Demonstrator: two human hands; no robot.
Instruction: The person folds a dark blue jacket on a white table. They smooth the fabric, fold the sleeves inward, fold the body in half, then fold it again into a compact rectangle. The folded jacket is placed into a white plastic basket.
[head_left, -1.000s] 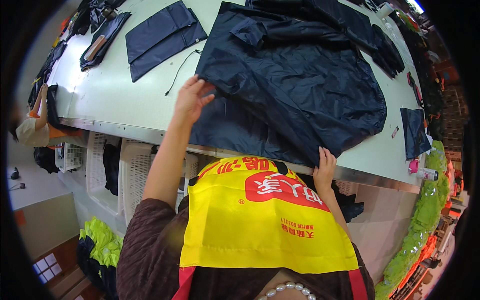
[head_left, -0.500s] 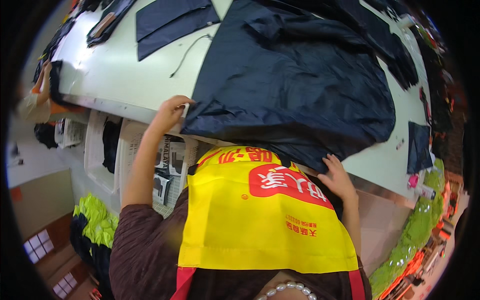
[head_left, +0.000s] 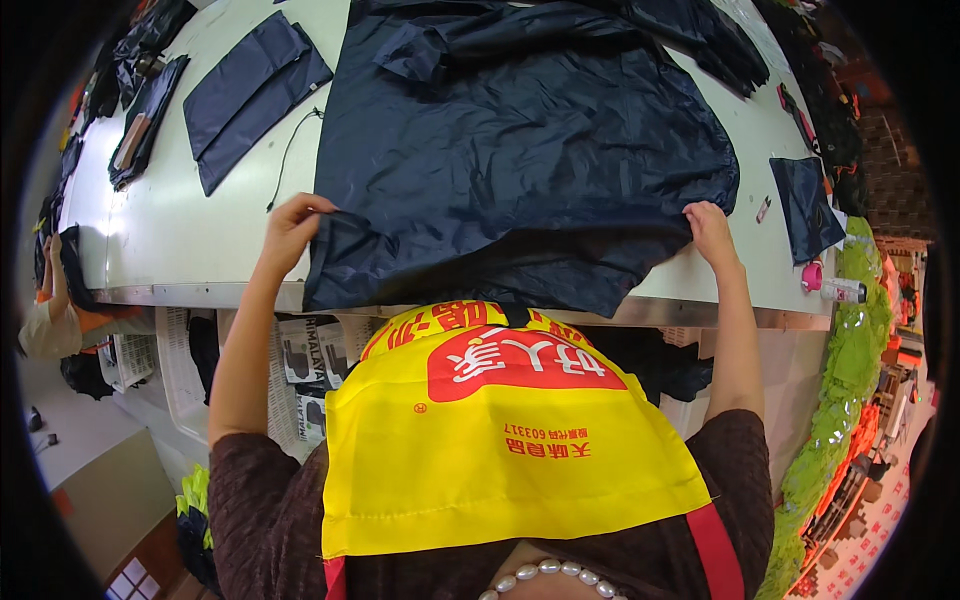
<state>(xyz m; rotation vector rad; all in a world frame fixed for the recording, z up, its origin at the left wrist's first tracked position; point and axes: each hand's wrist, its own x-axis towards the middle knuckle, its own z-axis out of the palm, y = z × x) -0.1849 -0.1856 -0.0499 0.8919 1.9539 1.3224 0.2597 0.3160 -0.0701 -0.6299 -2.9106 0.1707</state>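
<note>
A large dark navy garment (head_left: pixel 520 150) of thin, slightly shiny fabric lies spread and wrinkled on the white table. Its near part hangs over the front edge against my yellow apron (head_left: pixel 500 470). My left hand (head_left: pixel 295 232) pinches its left side near a corner, fingers closed on the cloth. At the right side my right hand (head_left: pixel 709 232) pinches the garment's edge between thumb and fingers. The cloth sags between my two hands. Left of the garment, a thin black cord (head_left: pixel 290 158) lies beside a folded navy piece of fabric (head_left: pixel 250 100).
The white table (head_left: pixel 210 235) has a metal front edge. More dark cloth (head_left: pixel 150 120) lies far left, and a small navy piece (head_left: pixel 803 205) at the right, near a clear bottle (head_left: pixel 843 290). Under the table stand white crates (head_left: pixel 180 375). Another person's arm (head_left: pixel 58 285) shows far left.
My right hand has moved up and outward from the near edge to the garment's right side, now gripping it. My view has shifted, and the garment's near edge is lifted and spread wider.
</note>
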